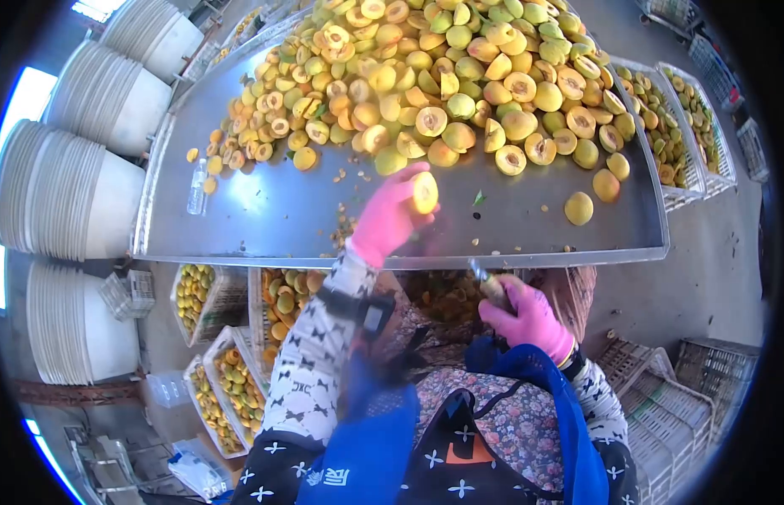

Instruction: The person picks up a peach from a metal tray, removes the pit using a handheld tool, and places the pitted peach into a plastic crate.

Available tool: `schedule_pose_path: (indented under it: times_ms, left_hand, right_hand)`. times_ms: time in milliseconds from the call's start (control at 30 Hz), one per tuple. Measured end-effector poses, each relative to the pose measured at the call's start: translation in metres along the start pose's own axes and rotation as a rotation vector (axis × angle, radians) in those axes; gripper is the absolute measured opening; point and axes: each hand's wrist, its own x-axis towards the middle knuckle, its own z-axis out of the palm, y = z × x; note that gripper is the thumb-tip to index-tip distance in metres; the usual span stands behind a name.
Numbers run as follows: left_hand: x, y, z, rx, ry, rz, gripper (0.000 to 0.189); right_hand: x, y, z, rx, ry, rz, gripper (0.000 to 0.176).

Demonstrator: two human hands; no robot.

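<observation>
My left hand (390, 215), in a pink glove, is closed around a halved yellow fruit (425, 193) above the front part of the metal table (282, 220). The cut face of the fruit shows. In my right hand (527, 317), also pink-gloved, is a small knife (490, 287) with its blade pointing up and left, near the table's front edge. A large heap of halved and whole fruit (434, 122) covers the back of the table. Small bits and a green leaf (479, 199) lie on the metal in front of it.
A clear plastic bottle (197, 187) lies at the table's left. Stacked white tubs (114, 189) stand further left. Crates of fruit (236, 379) sit below at left, others (691, 139) at right. Empty crates (661, 412) are stacked at lower right.
</observation>
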Motion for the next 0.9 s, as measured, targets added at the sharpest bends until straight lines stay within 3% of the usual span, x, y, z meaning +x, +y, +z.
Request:
schedule_pose_path:
  times_ms: [67,167,333,600,633,733,800,833,900]
  left_hand:
    - [-0.036,0.010,0.036,-0.126,-0.037,0.011,0.056]
    - [-0.064,0.003,0.059,-0.123,-0.073,0.019,0.054]
    - [-0.094,0.001,0.090,0.096,-0.003,-0.003,0.057]
    - [-0.106,-0.021,0.101,0.109,0.193,0.077,0.033]
    - [-0.106,-0.026,0.100,0.069,0.214,0.080,0.031]
    - [-0.102,-0.040,0.106,0.138,0.299,0.360,0.031]
    - [-0.101,-0.039,0.106,0.151,0.343,0.365,0.032]
    - [-0.102,-0.039,0.105,0.157,0.369,0.369,0.032]
    - [-0.102,-0.041,0.103,0.159,0.364,0.379,0.034]
  right_hand:
    - [0.008,0.004,0.003,-0.221,0.126,-0.346,0.034]
    - [0.023,-0.008,0.014,-0.381,0.300,-0.669,0.038]
    - [0.019,-0.020,0.020,-0.682,0.319,-0.667,0.036]
    - [0.011,-0.011,0.026,-0.794,0.149,-0.597,0.028]
    - [0.007,-0.011,0.028,-0.708,0.119,-0.602,0.027]
    - [-0.003,-0.018,0.041,-0.474,0.087,-0.603,0.025]
    - [0.001,-0.004,0.054,-0.352,0.128,-0.576,0.025]
    - [0.006,0.000,0.053,-0.335,0.130,-0.755,0.024]
    - [0.001,-0.015,0.050,-0.036,-0.091,-0.313,0.020]
